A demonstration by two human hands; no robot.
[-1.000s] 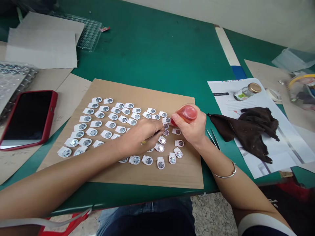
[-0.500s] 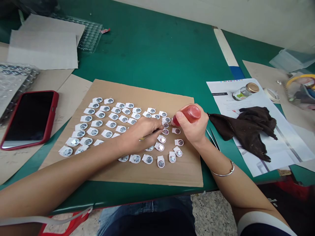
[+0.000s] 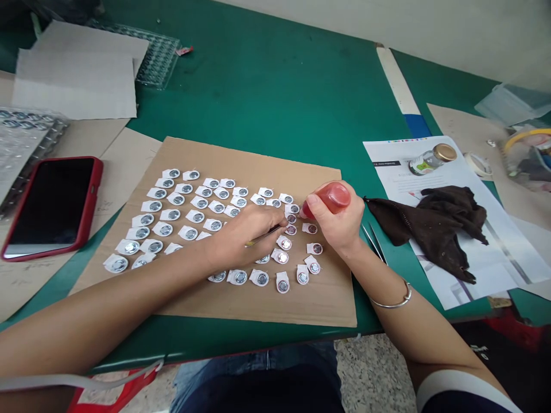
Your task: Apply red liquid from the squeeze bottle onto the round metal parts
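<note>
On a brown cardboard sheet [image 3: 206, 307] lie rows of small round metallic pieces [image 3: 238, 277], each on a white tabbed backing. My left hand [image 3: 243, 232] reaches across the sheet, its fingers closed around a thin, dark stick-like tool [image 3: 262, 235] that shows along the hand; its kind is unclear. A red squeeze bottle [image 3: 336, 197] is wrapped in my right hand [image 3: 342, 226], tilted with its narrower end down to the left. That end is close to my left fingertips and the pieces at the right side. Whether it touches a piece I cannot tell.
Right of the sheet lie tweezers [image 3: 375, 244], a dark brown cloth [image 3: 443, 229] and a gold-lidded glass jar [image 3: 430, 160] on printed paper [image 3: 508, 252]. At left are a red-cased phone [image 3: 51, 206], grey card [image 3: 77, 86] and clear trays [image 3: 157, 60].
The view has shifted very slightly. Both hands keep their grips and stay nearly in the same place over the pieces.
</note>
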